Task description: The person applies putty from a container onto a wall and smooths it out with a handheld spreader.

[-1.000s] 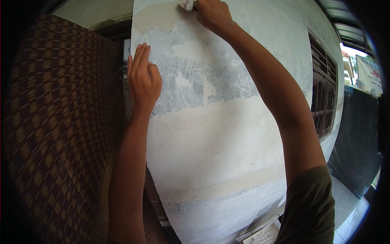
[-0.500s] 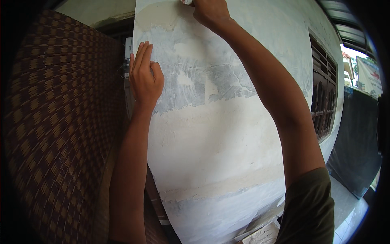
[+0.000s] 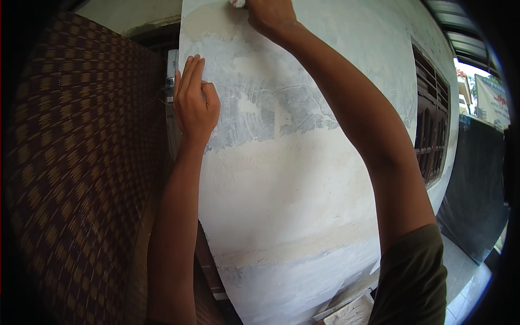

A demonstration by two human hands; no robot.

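A pale wall [image 3: 287,179], patchy with grey filler and fine cracks across its upper half, fills the middle of the view. My left hand [image 3: 196,103] lies open, fingers stretched upward, on the wall near its left edge. High up, at the top of the frame, my right hand [image 3: 271,16] is closed on a small white crumpled cloth [image 3: 238,3] at the wall's surface; only a bit of the cloth shows past the fingers.
A brown woven screen [image 3: 81,151] stands close on the left. A dark barred window [image 3: 430,116], a black panel [image 3: 467,187] and a banner [image 3: 490,97] are on the right. A pale box [image 3: 173,65] sits behind my left hand, and boards [image 3: 349,313] lie low at the right.
My right hand with the cloth has moved left along the top of the wall, by a modest amount. My left hand has shifted very slightly right in the view.
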